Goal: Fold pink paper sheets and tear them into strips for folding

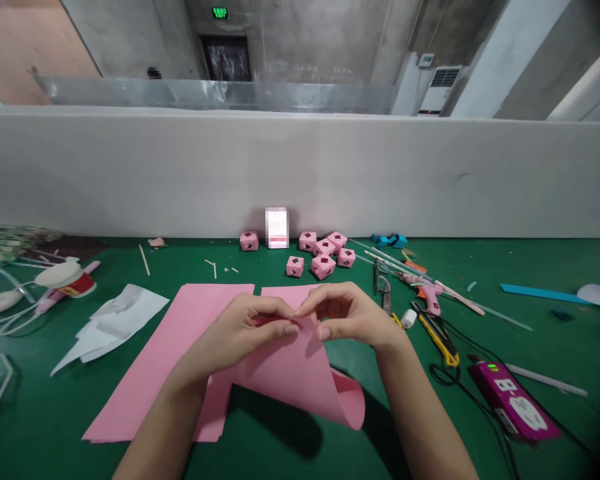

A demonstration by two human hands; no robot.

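Observation:
My left hand [245,330] and my right hand [347,313] meet above the green table [45,413], both pinching the top edge of a pink paper sheet [295,380]. That sheet is lifted and curls over at its lower right. Beneath it a larger flat pink sheet [165,360] lies on the table. Behind my hands, near the white wall, several small pink paper cubes [323,257] with dark diamond openings are clustered, and one more cube [249,241] sits apart to the left.
Scissors [383,283], a pink glue gun [427,293], a yellow utility knife [437,337] and a purple power strip [513,400] with cables lie to the right. White paper scraps [113,320] and a tape roll [67,277] are on the left. Thin sticks lie scattered.

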